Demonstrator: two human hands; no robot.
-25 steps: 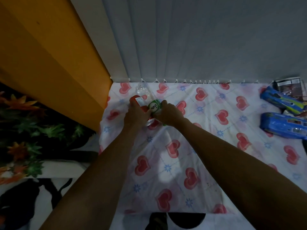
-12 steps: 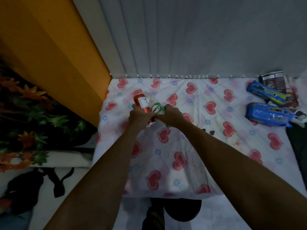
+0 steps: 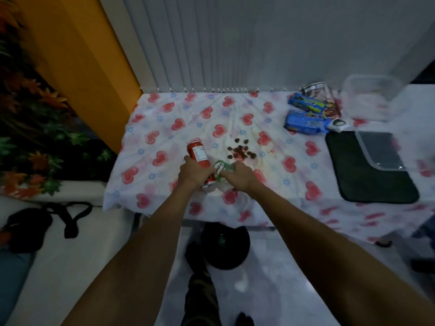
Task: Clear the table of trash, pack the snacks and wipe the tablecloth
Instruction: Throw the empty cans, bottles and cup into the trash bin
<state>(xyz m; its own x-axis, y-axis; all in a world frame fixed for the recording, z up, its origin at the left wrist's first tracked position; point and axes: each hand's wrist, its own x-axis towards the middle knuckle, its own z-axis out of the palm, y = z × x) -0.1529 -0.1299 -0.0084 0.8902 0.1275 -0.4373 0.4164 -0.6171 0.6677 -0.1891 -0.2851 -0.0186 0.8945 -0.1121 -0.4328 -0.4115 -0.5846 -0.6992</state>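
My left hand (image 3: 191,174) grips a red drink can (image 3: 198,154), held tilted above the near part of the table. My right hand (image 3: 237,177) grips a crumpled bottle with a green label (image 3: 219,168), pressed against the can. Below lies the white tablecloth with red hearts (image 3: 164,128). A small heap of dark snack crumbs (image 3: 240,150) and some stains sit on the cloth just beyond my hands. Two blue snack packets (image 3: 304,120) lie at the back right.
A clear plastic container (image 3: 369,100) stands at the far right, its lid (image 3: 379,150) resting on a dark mat (image 3: 369,168). A black bin (image 3: 224,247) sits on the floor under the table's front edge. An orange wall and artificial plants (image 3: 35,142) are at the left.
Both hands have drawn back toward the table's front edge with the can and bottle. The view has pulled back, bringing the crumbs, mat, container and bin into sight.
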